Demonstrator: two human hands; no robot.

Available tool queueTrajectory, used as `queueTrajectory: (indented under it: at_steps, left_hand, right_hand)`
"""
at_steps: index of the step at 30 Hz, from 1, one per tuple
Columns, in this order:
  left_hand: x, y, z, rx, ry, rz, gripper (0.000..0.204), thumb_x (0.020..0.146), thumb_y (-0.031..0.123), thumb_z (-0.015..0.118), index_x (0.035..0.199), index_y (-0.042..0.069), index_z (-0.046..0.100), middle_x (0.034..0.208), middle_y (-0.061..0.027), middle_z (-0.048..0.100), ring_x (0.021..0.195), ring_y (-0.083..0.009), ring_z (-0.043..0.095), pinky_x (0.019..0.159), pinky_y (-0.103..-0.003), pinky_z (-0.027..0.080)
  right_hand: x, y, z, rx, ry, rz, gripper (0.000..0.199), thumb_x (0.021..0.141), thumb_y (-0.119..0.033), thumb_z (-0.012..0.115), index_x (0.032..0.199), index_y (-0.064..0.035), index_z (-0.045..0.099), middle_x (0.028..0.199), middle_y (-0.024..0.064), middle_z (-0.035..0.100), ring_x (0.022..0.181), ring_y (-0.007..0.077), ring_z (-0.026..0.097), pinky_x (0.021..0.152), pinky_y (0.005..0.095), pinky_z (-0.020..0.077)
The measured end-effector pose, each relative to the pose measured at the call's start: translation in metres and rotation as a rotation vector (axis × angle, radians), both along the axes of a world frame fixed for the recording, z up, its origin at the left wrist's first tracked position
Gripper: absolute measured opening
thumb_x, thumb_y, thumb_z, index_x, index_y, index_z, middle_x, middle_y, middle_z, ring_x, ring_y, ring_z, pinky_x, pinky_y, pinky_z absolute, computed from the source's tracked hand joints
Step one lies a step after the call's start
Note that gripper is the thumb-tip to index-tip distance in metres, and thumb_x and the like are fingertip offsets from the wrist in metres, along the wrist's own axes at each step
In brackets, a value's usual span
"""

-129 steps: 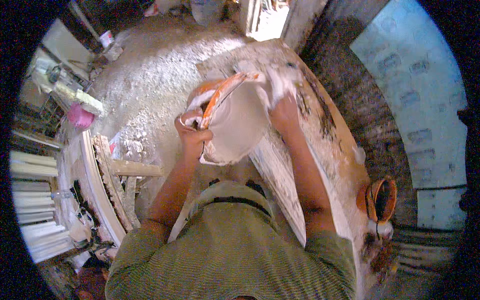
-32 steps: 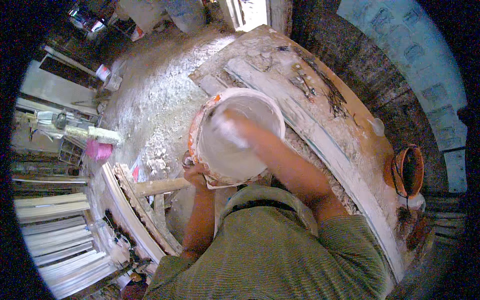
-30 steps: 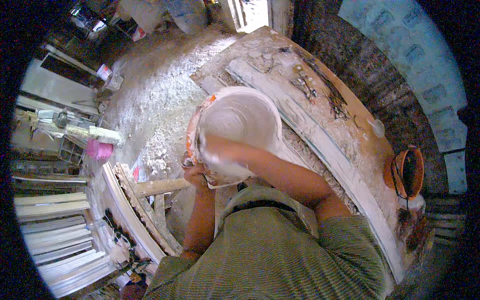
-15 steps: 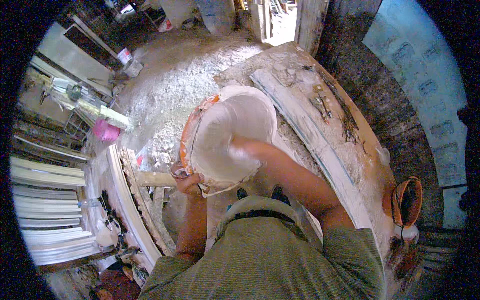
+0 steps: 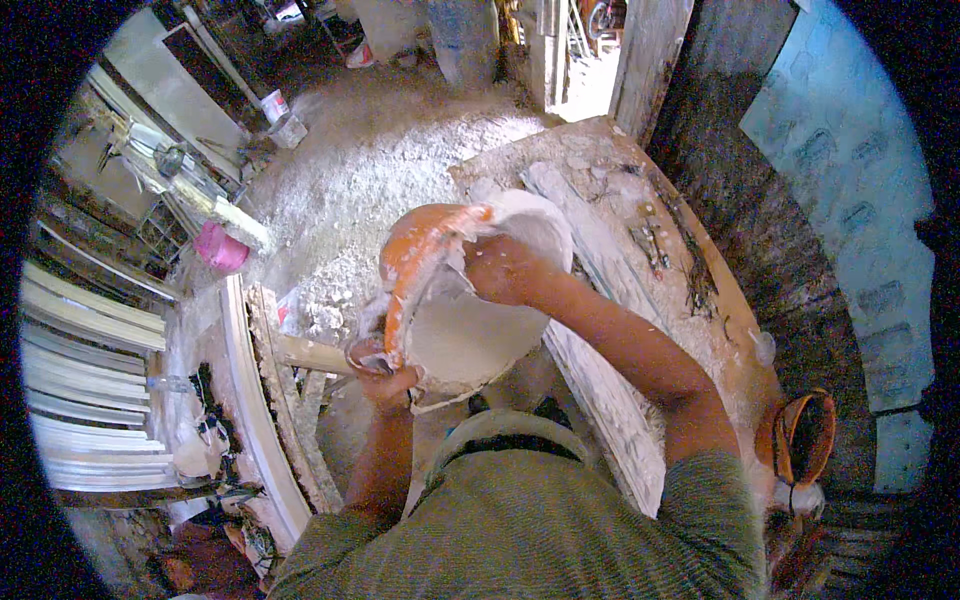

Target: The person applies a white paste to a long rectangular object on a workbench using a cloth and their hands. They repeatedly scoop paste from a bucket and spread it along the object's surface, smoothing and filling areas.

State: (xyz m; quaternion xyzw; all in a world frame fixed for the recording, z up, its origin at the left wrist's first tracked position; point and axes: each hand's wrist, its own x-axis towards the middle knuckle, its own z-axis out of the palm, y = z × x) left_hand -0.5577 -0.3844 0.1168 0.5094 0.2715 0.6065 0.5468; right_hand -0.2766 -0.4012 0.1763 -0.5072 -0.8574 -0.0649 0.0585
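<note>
Head view: beside the worktable's (image 5: 725,285) left edge, the left hand (image 5: 387,382) grips a tilted orange bucket (image 5: 415,245), pale mix (image 5: 465,335) left inside, while whether the right hand (image 5: 495,268) holds anything is unclear.

- The left hand (image 5: 388,378) is gripping a tilted, white-smeared orange bucket (image 5: 412,240) by its edge.
- Beyond that grip, to the right, the right hand (image 5: 497,268) is sitting inside the mouth.
- Pale mixture (image 5: 468,338) is pooling right beside the grip.
- A pink tub (image 5: 221,248) is sitting well left.
</note>
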Motion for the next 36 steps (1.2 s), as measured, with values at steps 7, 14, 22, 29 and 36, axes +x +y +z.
queueTrajectory:
  at_steps: [7,14,22,29,36]
  left_hand:
    - [0.007,-0.003,0.007,0.197,-0.062,-0.129,0.070,0.045,-0.005,0.073,0.110,0.008,0.050,0.111,-0.0115,0.055,0.109,-0.0314,0.054,0.096,-0.048,0.044]
    - [0.013,-0.010,0.020,0.029,-0.042,-0.057,0.069,0.044,-0.003,0.076,0.107,0.010,0.049,0.108,-0.0095,0.054,0.108,-0.0306,0.055,0.096,-0.048,0.045]
    - [0.023,-0.005,0.022,0.484,0.304,0.063,0.066,0.048,0.000,0.077,0.108,0.012,0.052,0.099,-0.0082,0.057,0.089,-0.0269,0.059,0.071,-0.043,0.052]
    - [0.014,-0.011,0.012,0.114,0.228,-0.049,0.057,0.052,0.003,0.078,0.105,0.009,0.056,0.108,-0.0079,0.050,0.097,-0.0273,0.054,0.090,-0.042,0.047]
    - [0.029,-0.010,0.032,0.839,0.486,-0.119,0.048,0.079,0.044,0.066,0.112,0.011,0.057,0.111,-0.0066,0.061,0.096,-0.0268,0.058,0.079,-0.043,0.047]
  right_hand:
    - [-0.018,0.002,-0.017,-0.164,-0.019,-0.068,0.029,0.080,-0.022,0.055,0.088,0.0004,0.071,0.098,0.0224,0.069,0.083,0.0336,0.069,0.083,0.0456,0.0540]
    - [-0.013,0.000,0.000,0.325,0.353,0.149,0.031,0.079,-0.030,0.059,0.091,-0.0039,0.071,0.099,0.0173,0.070,0.080,0.0364,0.068,0.082,0.0473,0.0532]
    - [-0.014,0.015,-0.006,0.048,0.020,0.230,0.026,0.076,-0.025,0.060,0.089,-0.0049,0.070,0.082,0.0175,0.069,0.073,0.0326,0.067,0.075,0.0479,0.0541]
    - [0.027,0.027,-0.020,-0.063,0.049,-0.064,0.022,0.079,-0.024,0.056,0.083,-0.0063,0.070,0.086,0.0156,0.071,0.075,0.0338,0.069,0.069,0.0489,0.0557]
    - [-0.043,0.017,-0.077,-0.046,0.646,-0.362,0.024,0.084,-0.029,0.052,0.086,-0.0101,0.066,0.085,0.0119,0.067,0.073,0.0309,0.065,0.066,0.0447,0.0532]
